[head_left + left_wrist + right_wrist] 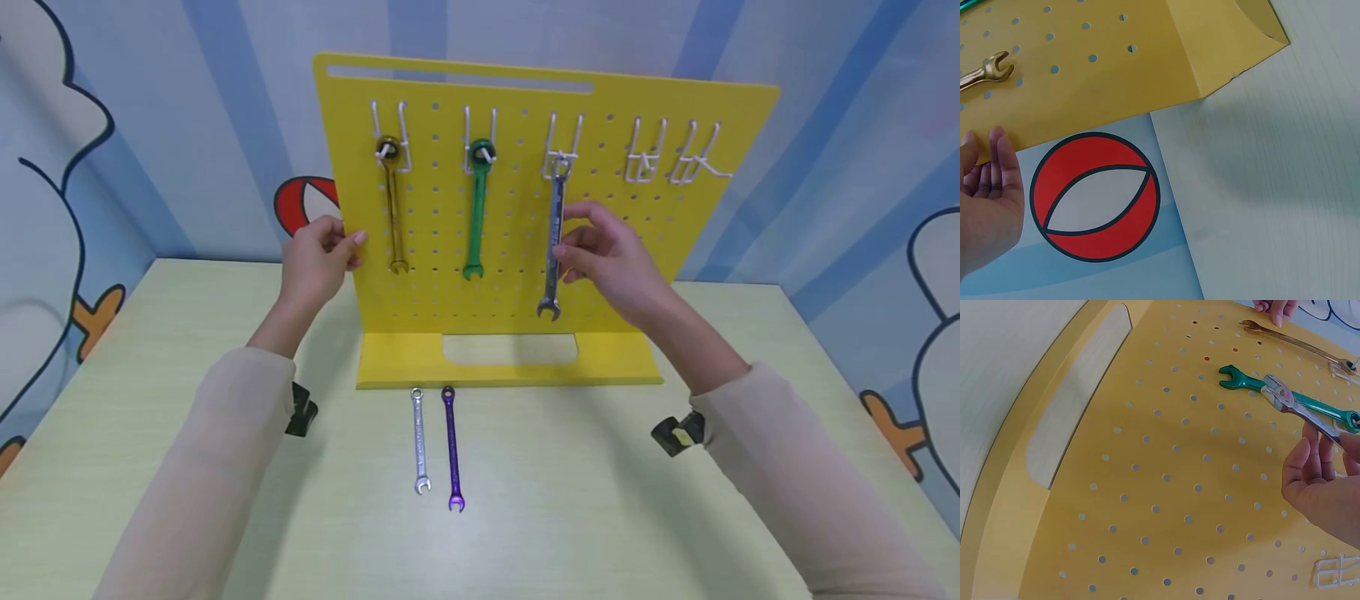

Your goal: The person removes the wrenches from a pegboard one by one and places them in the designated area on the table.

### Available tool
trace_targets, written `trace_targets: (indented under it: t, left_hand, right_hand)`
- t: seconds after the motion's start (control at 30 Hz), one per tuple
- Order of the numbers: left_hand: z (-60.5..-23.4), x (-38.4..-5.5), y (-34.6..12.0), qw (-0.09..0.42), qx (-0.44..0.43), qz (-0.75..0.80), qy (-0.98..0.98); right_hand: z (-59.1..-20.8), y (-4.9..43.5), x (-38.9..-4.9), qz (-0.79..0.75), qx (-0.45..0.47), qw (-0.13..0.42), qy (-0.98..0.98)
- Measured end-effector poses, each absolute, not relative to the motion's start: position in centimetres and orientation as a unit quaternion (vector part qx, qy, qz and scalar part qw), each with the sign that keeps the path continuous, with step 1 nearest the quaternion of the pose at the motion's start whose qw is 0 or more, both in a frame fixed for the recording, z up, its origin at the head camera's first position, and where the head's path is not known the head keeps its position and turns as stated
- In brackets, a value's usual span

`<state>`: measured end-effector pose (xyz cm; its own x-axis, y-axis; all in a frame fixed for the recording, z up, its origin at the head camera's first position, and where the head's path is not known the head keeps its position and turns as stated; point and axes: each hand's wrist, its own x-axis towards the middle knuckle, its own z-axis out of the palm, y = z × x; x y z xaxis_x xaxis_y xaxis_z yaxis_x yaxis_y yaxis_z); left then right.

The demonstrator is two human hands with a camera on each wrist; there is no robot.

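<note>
My right hand (611,258) pinches a silver combination wrench (555,237) by its shank. The wrench's ring end is up at the third white hook from the left; whether it is fully over the prong I cannot tell. My left hand (318,258) grips the left edge of the yellow pegboard (510,300), thumb in front. A gold wrench (394,217) and a green wrench (477,217) hang by their ring ends on the first two hooks. In the right wrist view the held wrench (1300,411) crosses in front of the green one.
Two more white hooks (645,162) stick out at the board's upper right. A small silver wrench (420,442) and a purple wrench (453,450) lie side by side on the pale table (555,517), before the board's base (397,362). A printed curtain (525,33) hangs behind.
</note>
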<state>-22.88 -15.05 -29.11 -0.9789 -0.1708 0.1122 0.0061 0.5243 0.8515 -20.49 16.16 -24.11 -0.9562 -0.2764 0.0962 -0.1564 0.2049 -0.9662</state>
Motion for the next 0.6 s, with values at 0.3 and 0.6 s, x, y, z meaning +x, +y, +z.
trace_targets:
  t: [0.3, 0.6]
  left_hand:
    - [-29.07, -22.82, -15.07, 0.090, 0.044, -0.486, -0.868]
    - [-29.16, -22.88, -15.15, 0.088, 0.041, -0.490, -0.866]
  right_hand:
    - [-24.04, 16.20, -20.20, -0.620, -0.147, 0.047, 0.770]
    - [-23.86, 16.33, -20.07, -0.630, -0.150, 0.052, 0.760]
